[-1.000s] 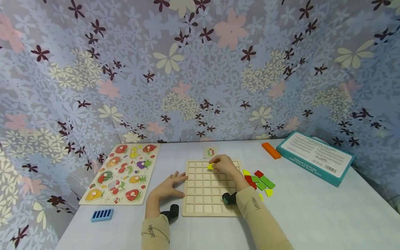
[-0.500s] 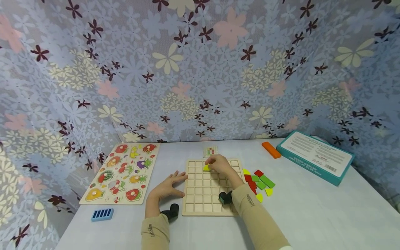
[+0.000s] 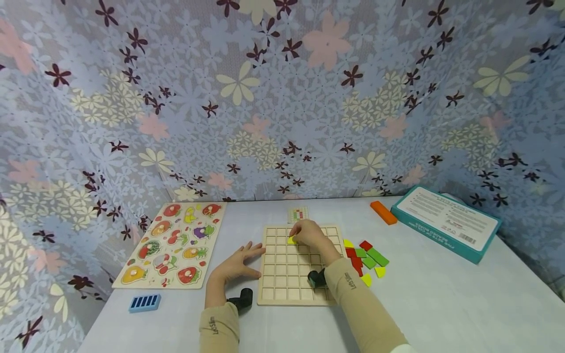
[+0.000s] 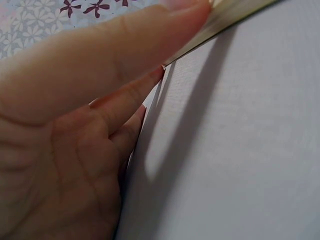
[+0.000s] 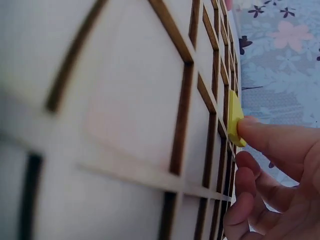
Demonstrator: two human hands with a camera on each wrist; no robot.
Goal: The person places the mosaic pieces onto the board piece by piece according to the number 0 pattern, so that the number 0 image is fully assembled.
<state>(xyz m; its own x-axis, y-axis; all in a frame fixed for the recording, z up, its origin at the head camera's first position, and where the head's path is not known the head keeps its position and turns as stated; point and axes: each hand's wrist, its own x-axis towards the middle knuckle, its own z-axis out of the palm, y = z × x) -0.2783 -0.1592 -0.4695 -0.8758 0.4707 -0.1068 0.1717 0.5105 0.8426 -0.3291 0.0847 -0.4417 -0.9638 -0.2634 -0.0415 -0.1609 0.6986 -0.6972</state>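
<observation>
The yellow piece [image 3: 292,240] is at the far part of the gridded board [image 3: 281,282], over the second row from the far edge; whether it is seated in a cell cannot be told. The right hand [image 3: 311,234] holds it: in the right wrist view one fingertip presses the piece's face, the remaining fingers are curled below, and the opposing contact is not visible. The left hand [image 3: 236,264] lies with fingers spread, tips at the board's left edge, gripping nothing. Red pieces [image 3: 356,264], green pieces [image 3: 376,257] and a patterned card [image 3: 297,214] lie near the board. By judgement, the yellow piece is light, stiff and thin, likely of painted wood or plastic, somewhat smooth and not fragile. The advisable hold is a fingertip pinch on opposite edges, leaving the underside free; a hold across its faces risks catching on the dividers.
</observation>
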